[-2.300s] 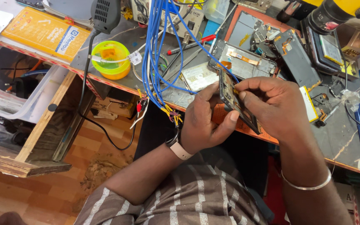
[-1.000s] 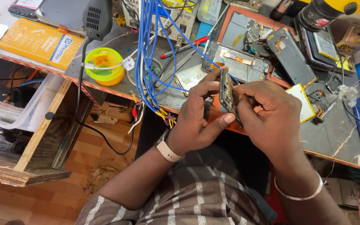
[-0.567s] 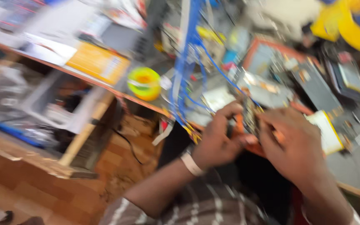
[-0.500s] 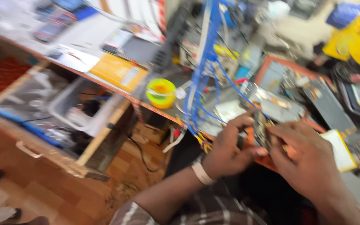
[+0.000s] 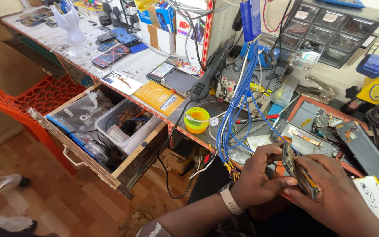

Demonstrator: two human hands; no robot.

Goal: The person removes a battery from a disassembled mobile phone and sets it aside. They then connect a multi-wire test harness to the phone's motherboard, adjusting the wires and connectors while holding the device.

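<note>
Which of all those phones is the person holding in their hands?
The opened phone, held on edge between the left hand and right hand. The other phones lie flat on the white workbench, far from both hands.

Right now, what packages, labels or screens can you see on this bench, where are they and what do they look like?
Yellow booklet: flat on the bench edge above the open drawer.
Blue and white boxes: upright at the bench back.
Dark phone: screen up, left part of bench.
White yellow-edged card: far right.
</note>
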